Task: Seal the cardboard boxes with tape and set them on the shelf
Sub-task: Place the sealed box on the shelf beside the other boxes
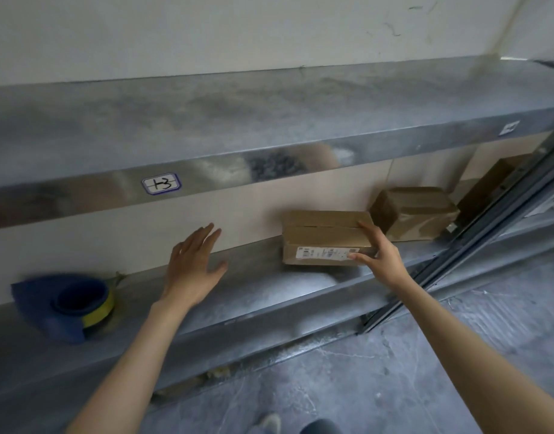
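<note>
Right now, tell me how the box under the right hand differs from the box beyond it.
The near box is flat and wide; the far box is chunkier. The near box shows a white label on its front; the far box shows none. The right hand grips the near box; nothing touches the far box. Both are brown cardboard on the same shelf.
</note>
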{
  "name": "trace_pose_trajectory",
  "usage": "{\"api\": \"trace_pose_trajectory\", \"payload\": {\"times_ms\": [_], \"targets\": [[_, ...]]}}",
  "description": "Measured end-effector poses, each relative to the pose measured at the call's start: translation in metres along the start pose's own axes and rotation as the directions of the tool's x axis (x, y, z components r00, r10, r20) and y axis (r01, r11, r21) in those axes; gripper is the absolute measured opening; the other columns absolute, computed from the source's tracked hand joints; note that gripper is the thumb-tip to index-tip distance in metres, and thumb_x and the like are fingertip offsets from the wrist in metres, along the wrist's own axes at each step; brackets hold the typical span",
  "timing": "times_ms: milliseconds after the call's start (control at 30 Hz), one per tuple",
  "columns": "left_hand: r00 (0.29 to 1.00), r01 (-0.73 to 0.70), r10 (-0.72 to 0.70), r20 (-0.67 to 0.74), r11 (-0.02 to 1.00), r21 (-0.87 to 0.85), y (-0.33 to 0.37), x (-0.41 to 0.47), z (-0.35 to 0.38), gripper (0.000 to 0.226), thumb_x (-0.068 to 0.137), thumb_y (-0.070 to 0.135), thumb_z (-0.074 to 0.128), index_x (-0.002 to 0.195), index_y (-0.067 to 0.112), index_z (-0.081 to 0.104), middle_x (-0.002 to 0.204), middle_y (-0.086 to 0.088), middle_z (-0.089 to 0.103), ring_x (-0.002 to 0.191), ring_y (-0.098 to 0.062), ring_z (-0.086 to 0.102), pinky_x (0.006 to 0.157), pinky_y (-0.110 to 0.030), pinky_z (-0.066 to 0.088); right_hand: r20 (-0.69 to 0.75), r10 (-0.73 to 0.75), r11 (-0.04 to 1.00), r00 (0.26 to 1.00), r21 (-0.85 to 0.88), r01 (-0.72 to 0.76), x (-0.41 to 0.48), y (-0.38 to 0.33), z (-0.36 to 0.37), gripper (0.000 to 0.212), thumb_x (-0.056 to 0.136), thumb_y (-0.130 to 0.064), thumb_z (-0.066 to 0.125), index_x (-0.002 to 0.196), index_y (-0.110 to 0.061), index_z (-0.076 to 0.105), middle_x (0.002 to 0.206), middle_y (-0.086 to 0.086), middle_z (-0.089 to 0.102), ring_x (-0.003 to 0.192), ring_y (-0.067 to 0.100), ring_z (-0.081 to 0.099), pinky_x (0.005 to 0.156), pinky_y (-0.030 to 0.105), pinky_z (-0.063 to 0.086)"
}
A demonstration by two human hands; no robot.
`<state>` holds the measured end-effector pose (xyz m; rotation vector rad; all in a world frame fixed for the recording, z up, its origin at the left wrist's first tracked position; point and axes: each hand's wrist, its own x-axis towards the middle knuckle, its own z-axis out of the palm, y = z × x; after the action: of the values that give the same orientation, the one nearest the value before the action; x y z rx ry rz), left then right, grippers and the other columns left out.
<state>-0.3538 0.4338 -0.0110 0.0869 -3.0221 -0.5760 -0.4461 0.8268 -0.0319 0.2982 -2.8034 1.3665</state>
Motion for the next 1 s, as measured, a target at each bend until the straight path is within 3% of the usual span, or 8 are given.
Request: {"api": "trace_pose_trajectory", "payload": {"times_ms": [233,333,467,567,667,833,1000], "targets": [[0.998,0.068,-0.068,-0.019,0.998,0.016,0.023,0.010,0.012,0.065,0.097,0.038,0.056,0.155,0.027,0.029,0.164,0.008,0.019,0.152,-0.015,0.017,0.120,-0.040,0.015,0.073,-0.002,0.999,0.997,-0.046,0.005,0.027,0.039,-0.015,0.074,0.080,-0.015,0.080,0.142,-0.026,0.041,0.141,0.002,0.049,0.129,0.023,0.049,0.106,0.049,0.044],[0.994,0.109,-0.109,-0.031,0.994,-0.006,0.041,0.007,0.023,0.064,0.096,0.040,0.055,0.154,0.025,0.033,0.164,0.006,0.023,0.151,-0.016,0.019,0.120,-0.041,0.017,0.104,-0.010,0.997,0.995,-0.077,0.018,0.040,0.051,-0.022,0.074,0.080,-0.018,0.080,0.142,-0.028,0.040,0.139,0.000,0.049,0.126,0.026,0.050,0.103,0.045,0.046],[0.991,0.128,-0.127,-0.038,0.991,0.026,0.064,0.004,0.032,0.078,0.082,0.059,0.036,0.152,0.023,0.038,0.162,0.003,0.029,0.149,-0.020,0.026,0.118,-0.044,0.023,0.112,-0.007,0.987,0.994,-0.159,0.025,0.049,0.062,-0.028,0.074,0.081,-0.023,0.080,0.143,-0.027,0.041,0.150,0.013,0.035,0.132,0.034,0.043,0.107,0.044,0.040],[0.986,0.158,-0.156,-0.057,0.987,0.039,0.079,0.000,0.038,0.068,0.092,0.049,0.054,0.152,0.022,0.039,0.161,0.001,0.030,0.149,-0.022,0.027,0.117,-0.045,0.025,0.113,-0.087,0.972,0.990,-0.210,0.109,0.053,0.059,-0.030,0.073,0.080,-0.018,0.080,0.144,-0.021,0.043,0.158,0.012,0.022,0.135,0.034,0.040,0.101,0.039,0.044],[0.984,0.158,-0.153,-0.089,0.985,0.062,0.090,-0.001,0.042,0.064,0.093,0.042,0.061,0.150,0.020,0.042,0.159,-0.002,0.034,0.147,-0.025,0.032,0.116,-0.047,0.029,0.129,-0.164,0.951,0.978,-0.242,0.191,0.054,0.053,-0.029,0.074,0.081,-0.017,0.079,0.144,-0.024,0.042,0.161,0.006,0.016,0.125,0.028,0.051,0.089,0.040,0.056],[0.978,0.167,-0.153,-0.139,0.981,0.094,0.106,-0.005,0.043,0.065,0.089,0.050,0.049,0.144,0.016,0.050,0.154,-0.006,0.043,0.141,-0.028,0.041,0.110,-0.050,0.037,0.211,-0.304,0.885,0.929,-0.297,0.357,0.062,0.042,-0.016,0.064,0.083,-0.029,0.077,0.141,-0.023,0.049,0.152,0.002,0.035,0.137,0.026,0.040,0.094,0.042,0.052],[0.975,0.186,-0.168,-0.148,0.975,0.119,0.115,-0.013,0.044,0.069,0.086,0.054,0.042,0.144,0.016,0.050,0.153,-0.007,0.044,0.140,-0.026,0.043,0.107,-0.049,0.040,0.340,-0.396,0.743,0.853,-0.427,0.515,0.067,0.028,0.008,0.054,0.085,-0.028,0.074,0.136,-0.023,0.056,0.136,0.010,0.051,0.119,0.037,0.052,0.091,0.048,0.049]]}}
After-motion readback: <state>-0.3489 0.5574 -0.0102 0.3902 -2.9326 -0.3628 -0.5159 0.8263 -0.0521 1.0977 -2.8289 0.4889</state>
